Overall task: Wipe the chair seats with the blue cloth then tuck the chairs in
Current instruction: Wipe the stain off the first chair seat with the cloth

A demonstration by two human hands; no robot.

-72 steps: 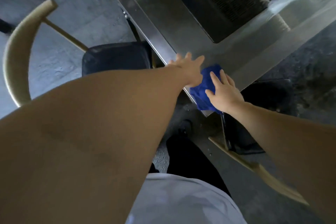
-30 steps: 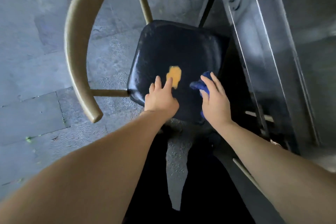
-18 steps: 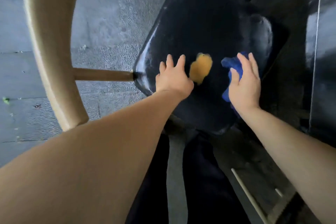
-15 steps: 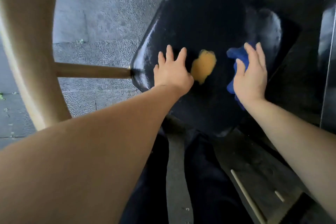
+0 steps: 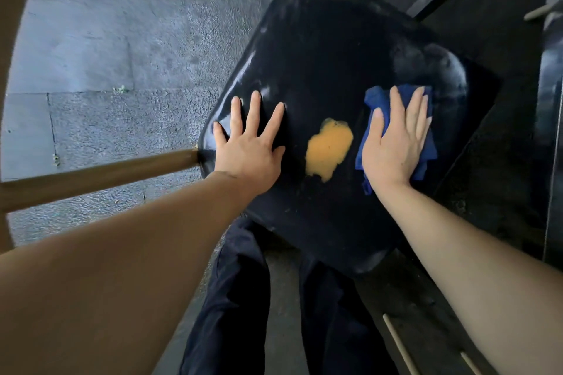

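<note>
At the bottom of the frame are the person's dark trousers [image 5: 231,298], and both bare arms reach up from there to the black chair seat [image 5: 335,49] in the middle. The right hand [image 5: 396,143] lies flat, fingers close together, pressing the blue cloth [image 5: 426,146] onto the right side of the seat. Just left of the cloth sits an orange patch [image 5: 329,149] (a stain or a worn spot, hard to say), running from lower left to upper right. The right hand is nearer to it, so the wipe likely goes left. The left hand [image 5: 249,149] rests spread open on the seat's left edge, probably to steady it. Farther up is grey floor [image 5: 122,39].
</note>
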